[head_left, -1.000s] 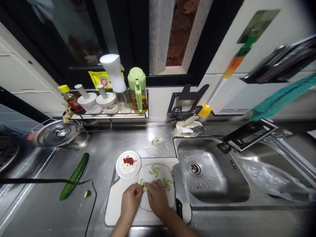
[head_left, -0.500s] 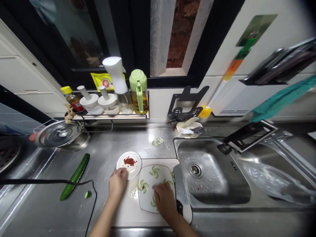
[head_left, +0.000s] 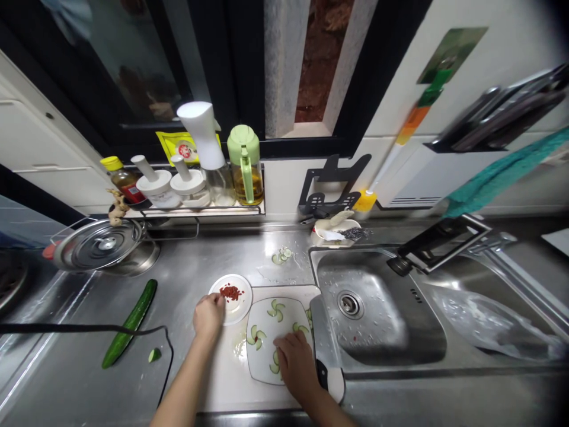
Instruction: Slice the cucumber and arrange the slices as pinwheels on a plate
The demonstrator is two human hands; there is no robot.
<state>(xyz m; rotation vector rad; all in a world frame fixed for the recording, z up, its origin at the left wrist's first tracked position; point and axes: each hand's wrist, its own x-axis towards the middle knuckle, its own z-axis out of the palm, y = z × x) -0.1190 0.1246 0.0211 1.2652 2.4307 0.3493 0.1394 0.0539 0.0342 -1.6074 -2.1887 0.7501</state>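
My left hand (head_left: 208, 319) is over the left rim of a small white dish (head_left: 242, 308), its fingers pinched together beside a heap of red dried berries (head_left: 230, 292) that look like goji. Whatever those fingertips hold, if anything, is hidden. On a white square plate (head_left: 264, 311), pale green cucumber slices are laid in pinwheels. One pinwheel (head_left: 256, 337) on the left has a red berry at its centre. My right hand (head_left: 294, 360) hovers over or rests on the plate's right side, fingers curled together and covering some slices. I cannot make out anything in its grip.
Under the plate lies a white cutting board (head_left: 231, 394), with a knife (head_left: 320, 332) along its right edge. A sink (head_left: 377, 308) is at the right. Left are a cucumber (head_left: 130, 325), a cut end (head_left: 154, 354) and a black cord (head_left: 170, 350). Cucumber slices (head_left: 282, 255) lie behind.
My left hand has shifted slightly forward over the dish, nearer the berries. The right hand stays in about the same place on the plate. The whole view has moved a little.
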